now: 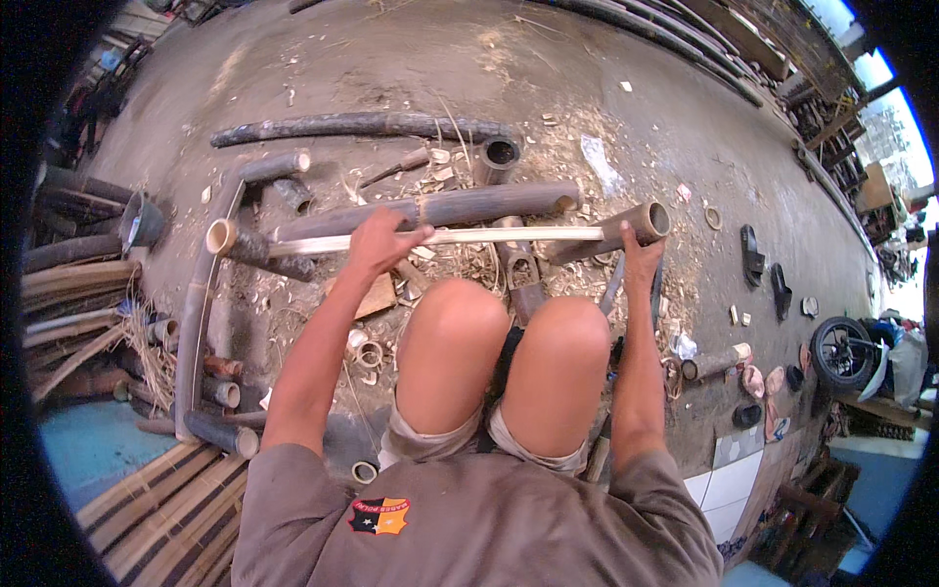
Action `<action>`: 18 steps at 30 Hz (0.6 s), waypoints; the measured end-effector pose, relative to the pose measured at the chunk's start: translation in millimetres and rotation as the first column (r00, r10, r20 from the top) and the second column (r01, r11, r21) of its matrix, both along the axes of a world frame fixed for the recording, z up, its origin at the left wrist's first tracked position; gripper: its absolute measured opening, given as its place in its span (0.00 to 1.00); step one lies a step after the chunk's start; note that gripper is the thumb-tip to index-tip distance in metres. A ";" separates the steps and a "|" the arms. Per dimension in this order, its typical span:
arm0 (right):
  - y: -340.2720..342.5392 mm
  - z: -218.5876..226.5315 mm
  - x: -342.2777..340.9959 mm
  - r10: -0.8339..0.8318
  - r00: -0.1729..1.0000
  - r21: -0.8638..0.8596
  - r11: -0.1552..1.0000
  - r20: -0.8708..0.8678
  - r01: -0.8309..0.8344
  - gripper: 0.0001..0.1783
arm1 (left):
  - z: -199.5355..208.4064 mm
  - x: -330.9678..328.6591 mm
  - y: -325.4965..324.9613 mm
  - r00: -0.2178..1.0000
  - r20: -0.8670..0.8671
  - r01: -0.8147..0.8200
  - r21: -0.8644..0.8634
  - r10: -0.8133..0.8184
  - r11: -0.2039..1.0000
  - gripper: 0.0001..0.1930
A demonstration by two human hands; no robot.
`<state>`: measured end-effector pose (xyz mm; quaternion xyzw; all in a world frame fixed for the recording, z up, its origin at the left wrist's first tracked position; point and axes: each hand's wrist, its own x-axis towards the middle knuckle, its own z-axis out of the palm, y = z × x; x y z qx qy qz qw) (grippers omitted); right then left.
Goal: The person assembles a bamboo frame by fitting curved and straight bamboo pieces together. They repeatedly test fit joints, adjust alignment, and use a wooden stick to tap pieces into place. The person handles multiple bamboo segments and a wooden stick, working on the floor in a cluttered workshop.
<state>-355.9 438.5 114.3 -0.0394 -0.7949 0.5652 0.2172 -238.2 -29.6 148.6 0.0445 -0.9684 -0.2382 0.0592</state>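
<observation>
Across my knees lies a notched bamboo pole [518, 235], its long middle cut down to a pale strip between two round, hollow ends. My left hand [384, 242] is closed over the strip, left of its middle, with the thumb pointing right. Around the right tube end, my right hand [642, 259] is wrapped with the fingers mostly on its near side. Just beyond the strip is a thick bamboo length [489, 205], and under it a bamboo piece with a cut hole [523, 269] points toward my knees.
A bent bamboo frame [201, 303] lies at the left, near stacked bamboo and a grey bucket [144, 220]. Farther out rest a dark bamboo pole [362, 127] and a chisel-like tool [391, 168]. Shavings litter the floor. Sandals [751, 256] and a wheel [845, 353] are at the right.
</observation>
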 end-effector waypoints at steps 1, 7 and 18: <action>-5.2 2.9 1.7 0.045 0.999 -0.022 0.999 0.023 -0.045 0.29 | -4.5 -8.6 -7.6 0.996 -0.026 -0.081 0.123 0.084 0.989 0.32; -8.4 27.1 8.8 0.125 0.982 -0.087 0.990 0.143 -0.114 0.34 | -8.5 -58.5 -0.6 0.981 0.069 -0.191 0.250 0.179 0.949 0.27; -3.4 13.9 15.3 0.109 0.977 -0.102 0.991 0.182 -0.091 0.37 | -44.9 -88.0 -17.6 0.985 0.169 -0.063 0.224 0.025 0.972 0.29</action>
